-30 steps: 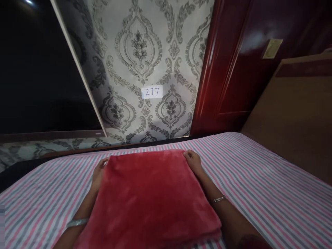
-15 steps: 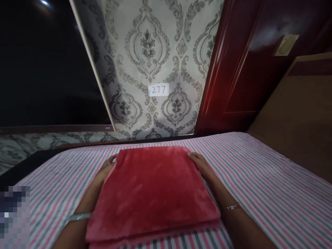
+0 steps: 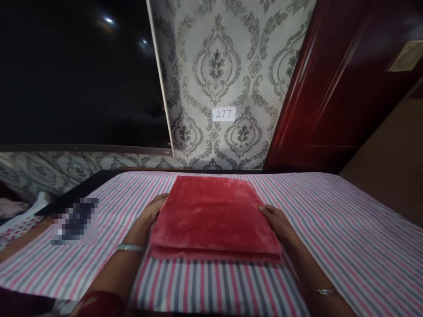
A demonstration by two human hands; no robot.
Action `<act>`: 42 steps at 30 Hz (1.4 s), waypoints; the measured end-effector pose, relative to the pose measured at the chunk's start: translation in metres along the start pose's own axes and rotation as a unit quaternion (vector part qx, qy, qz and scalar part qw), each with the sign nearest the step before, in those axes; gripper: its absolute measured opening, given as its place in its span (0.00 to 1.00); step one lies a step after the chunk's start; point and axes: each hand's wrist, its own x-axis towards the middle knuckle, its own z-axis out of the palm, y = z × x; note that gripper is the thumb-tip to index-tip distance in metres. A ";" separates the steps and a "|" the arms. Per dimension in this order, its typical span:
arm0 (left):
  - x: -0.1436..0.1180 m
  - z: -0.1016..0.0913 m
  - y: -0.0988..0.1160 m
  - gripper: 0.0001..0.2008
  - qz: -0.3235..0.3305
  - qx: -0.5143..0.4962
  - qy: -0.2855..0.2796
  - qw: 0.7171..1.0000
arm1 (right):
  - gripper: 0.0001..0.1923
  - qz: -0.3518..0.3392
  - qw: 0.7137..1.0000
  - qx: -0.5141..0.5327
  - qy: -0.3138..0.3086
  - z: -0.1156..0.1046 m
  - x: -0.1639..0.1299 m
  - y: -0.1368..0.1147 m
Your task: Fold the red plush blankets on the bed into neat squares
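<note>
Pushed farther up the bed since a second ago, the folded red blanket (image 3: 213, 218) now lies with its near edge clear of the camera, a band of striped sheet showing in front of it, while both hands have slid from its far corners to the middle of its sides. Nearest the camera, two forearms reach forward over the bed (image 3: 346, 229), the left one wearing a pale bangle (image 3: 130, 248) at the wrist and the right a thin bracelet (image 3: 320, 291). The left hand (image 3: 152, 212) presses flat against the blanket's left edge, fingers (image 3: 161, 200) extended along it; the right hand (image 3: 276, 221) lies against the right edge, fingers (image 3: 264, 210) likewise stretched out rather than curled. Neither hand grips the cloth: both rest open against its sides, and whether any fingertip is tucked beneath cannot be told. Between the two hands the blanket sits square on the pink, grey and white striped sheet, folded in several plush layers that show as stacked edges on the near side. Left of the left hand, beyond the bed's edge, a blurred-out patch (image 3: 74, 220) covers part of the view. Past the fingertips, the bed ends at a wall covered in grey damask wallpaper (image 3: 218, 66), where a small white label (image 3: 224, 114) reading 277 hangs directly beyond the blanket. Far left of the label is a dark, glossy panel (image 3: 76, 75); far right stands a polished red-brown wooden door (image 3: 333, 88).
</note>
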 end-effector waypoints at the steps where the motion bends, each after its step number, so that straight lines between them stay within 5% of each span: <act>1: -0.006 -0.003 -0.001 0.22 -0.005 0.010 -0.010 1.000 | 0.26 0.003 1.000 -0.005 -0.009 -0.002 -0.008 -0.001; 8: -0.062 -0.016 -0.016 0.20 0.001 0.090 -0.122 0.988 | 0.27 -0.027 0.995 -0.066 -0.076 -0.014 -0.064 0.014; 14: -0.073 -0.024 -0.036 0.19 0.067 0.018 -0.041 0.997 | 0.29 -0.054 0.998 -0.017 -0.033 -0.009 -0.071 0.033; 26: -0.099 -0.036 -0.059 0.28 0.090 0.033 -0.079 0.992 | 0.28 -0.091 0.993 -0.068 -0.005 -0.004 -0.092 0.032; 32: -0.111 -0.032 -0.061 0.29 0.106 0.085 -0.035 0.990 | 0.28 -0.114 0.989 -0.082 0.043 -0.004 -0.090 0.040; 36: -0.113 -0.033 -0.060 0.28 0.108 0.155 -0.006 0.982 | 0.27 -0.114 0.989 -0.093 0.035 -0.006 -0.091 0.043; 42: -0.106 -0.047 -0.058 0.26 0.063 0.164 -0.043 0.983 | 0.26 -0.075 0.997 -0.027 -0.022 -0.014 -0.088 0.034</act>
